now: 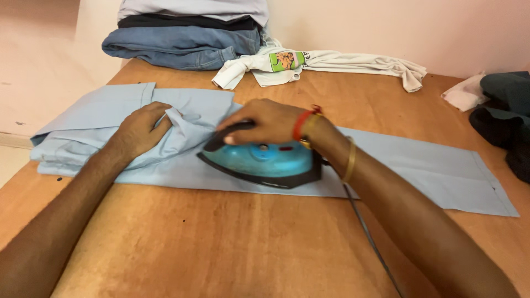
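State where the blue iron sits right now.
In the head view, the blue iron sits at centre on the light blue garment, gripped by the right hand, just right of the left hand.

Iron's (259,160) handle mostly hidden under right hand (270,121); cord (370,237) runs off bottom edge. Folded clothes stack (187,33) cut off at top, dark garments (505,121) at right edge.

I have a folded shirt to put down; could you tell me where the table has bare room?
Bare table lies between the arms, near the trousers. Crowded at the back: folded stack, white shirt, dark clothes.
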